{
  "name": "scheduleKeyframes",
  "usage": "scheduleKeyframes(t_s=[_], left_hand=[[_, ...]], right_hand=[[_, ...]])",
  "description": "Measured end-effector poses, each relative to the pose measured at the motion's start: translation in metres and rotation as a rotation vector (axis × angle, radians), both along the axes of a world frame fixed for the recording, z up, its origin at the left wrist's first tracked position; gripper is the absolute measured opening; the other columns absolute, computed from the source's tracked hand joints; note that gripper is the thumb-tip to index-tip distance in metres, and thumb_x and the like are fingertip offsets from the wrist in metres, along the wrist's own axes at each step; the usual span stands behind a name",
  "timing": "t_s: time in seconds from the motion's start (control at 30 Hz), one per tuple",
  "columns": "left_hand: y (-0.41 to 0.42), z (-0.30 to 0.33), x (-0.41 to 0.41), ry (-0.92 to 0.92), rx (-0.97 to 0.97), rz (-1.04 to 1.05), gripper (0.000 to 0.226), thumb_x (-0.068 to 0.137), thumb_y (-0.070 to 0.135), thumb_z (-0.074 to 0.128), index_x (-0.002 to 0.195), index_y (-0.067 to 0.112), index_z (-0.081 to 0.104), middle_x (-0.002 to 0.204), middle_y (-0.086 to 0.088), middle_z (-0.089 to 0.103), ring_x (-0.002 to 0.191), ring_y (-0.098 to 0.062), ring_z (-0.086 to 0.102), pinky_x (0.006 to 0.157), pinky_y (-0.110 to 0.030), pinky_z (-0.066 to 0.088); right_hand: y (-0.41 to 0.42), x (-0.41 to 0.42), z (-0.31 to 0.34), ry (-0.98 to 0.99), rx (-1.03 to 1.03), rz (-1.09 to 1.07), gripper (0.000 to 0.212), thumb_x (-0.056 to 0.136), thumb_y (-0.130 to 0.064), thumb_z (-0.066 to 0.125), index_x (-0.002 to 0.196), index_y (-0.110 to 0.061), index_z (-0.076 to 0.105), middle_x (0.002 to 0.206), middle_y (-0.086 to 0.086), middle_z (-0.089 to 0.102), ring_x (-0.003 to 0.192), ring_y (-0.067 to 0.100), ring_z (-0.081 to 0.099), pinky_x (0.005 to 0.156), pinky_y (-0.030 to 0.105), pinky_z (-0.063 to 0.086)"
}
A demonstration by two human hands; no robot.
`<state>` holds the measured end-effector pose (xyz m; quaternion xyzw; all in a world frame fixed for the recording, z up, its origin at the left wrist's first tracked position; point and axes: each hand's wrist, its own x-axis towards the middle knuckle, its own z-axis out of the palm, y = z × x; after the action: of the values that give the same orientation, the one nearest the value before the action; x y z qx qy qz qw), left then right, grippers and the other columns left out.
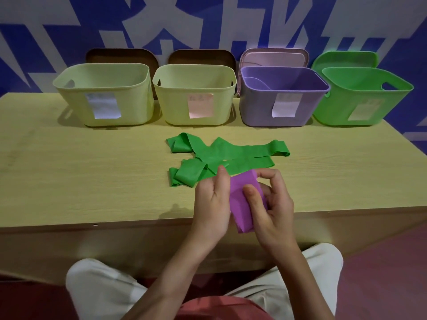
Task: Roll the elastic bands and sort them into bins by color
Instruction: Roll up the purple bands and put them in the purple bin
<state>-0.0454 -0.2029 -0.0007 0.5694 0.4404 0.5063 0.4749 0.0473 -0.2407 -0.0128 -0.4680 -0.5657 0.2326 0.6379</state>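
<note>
A purple elastic band (241, 199), folded into a flat bundle, is held between both hands above the table's front edge. My left hand (211, 204) grips its left side, and my right hand (270, 204) pinches it with thumb and curled fingers. Green elastic bands (221, 153) lie loose and tangled on the table just beyond my hands. Four bins stand in a row at the back: two pale yellow bins (76, 98) (171, 100), a purple bin (256, 105) and a green bin (332, 105).
The wooden table (80, 169) stretches left and right of the bands. Each bin carries a paper label on its front. Lids lean against the wall behind the bins. My knees in light trousers (92, 285) are below the table edge.
</note>
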Motion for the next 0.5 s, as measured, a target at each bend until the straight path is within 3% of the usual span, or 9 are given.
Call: scheduleKeyframes(t_s=[0.13, 0.3, 0.4, 0.5], left_hand=[[-0.004, 0.012, -0.003, -0.125, -0.228, -0.082, 0.046, 0.1, 0.021, 0.037, 0.055, 0.013, 0.043, 0.042, 0.003, 0.038, 0.039, -0.011, 0.037, 0.04, -0.018, 0.029], [-0.005, 0.019, -0.002, -0.178, -0.335, -0.125, 0.041, 0.098, 0.021, 0.04, 0.059, 0.011, 0.046, 0.043, 0.0, 0.037, 0.037, -0.011, 0.037, 0.038, -0.015, 0.027], [-0.001, 0.012, 0.0, -0.083, -0.192, -0.075, 0.052, 0.1, 0.026, 0.042, 0.053, 0.006, 0.043, 0.047, -0.005, 0.033, 0.045, -0.017, 0.034, 0.046, -0.025, 0.028], [-0.003, 0.002, 0.001, 0.014, 0.037, -0.026, 0.058, 0.099, 0.044, 0.036, 0.048, 0.018, 0.039, 0.044, 0.005, 0.033, 0.044, -0.014, 0.032, 0.047, -0.033, 0.027]], right_hand=[[-0.003, 0.0, 0.008, -0.03, 0.038, 0.024, 0.031, 0.091, -0.013, 0.055, 0.121, -0.017, 0.049, 0.065, -0.021, 0.06, 0.049, -0.005, 0.052, 0.05, 0.004, 0.034], [-0.003, 0.0, 0.006, 0.045, 0.026, -0.019, 0.018, 0.086, -0.009, 0.061, 0.097, -0.021, 0.056, 0.067, -0.021, 0.063, 0.052, -0.005, 0.056, 0.05, 0.005, 0.037], [-0.003, -0.001, 0.003, 0.103, 0.006, -0.053, 0.017, 0.083, -0.012, 0.067, 0.088, -0.023, 0.054, 0.071, -0.013, 0.068, 0.056, -0.003, 0.061, 0.052, 0.008, 0.041], [-0.003, 0.0, 0.002, 0.145, 0.014, -0.06, 0.016, 0.081, -0.024, 0.067, 0.082, -0.022, 0.051, 0.064, -0.013, 0.065, 0.053, -0.003, 0.058, 0.051, 0.008, 0.039]])
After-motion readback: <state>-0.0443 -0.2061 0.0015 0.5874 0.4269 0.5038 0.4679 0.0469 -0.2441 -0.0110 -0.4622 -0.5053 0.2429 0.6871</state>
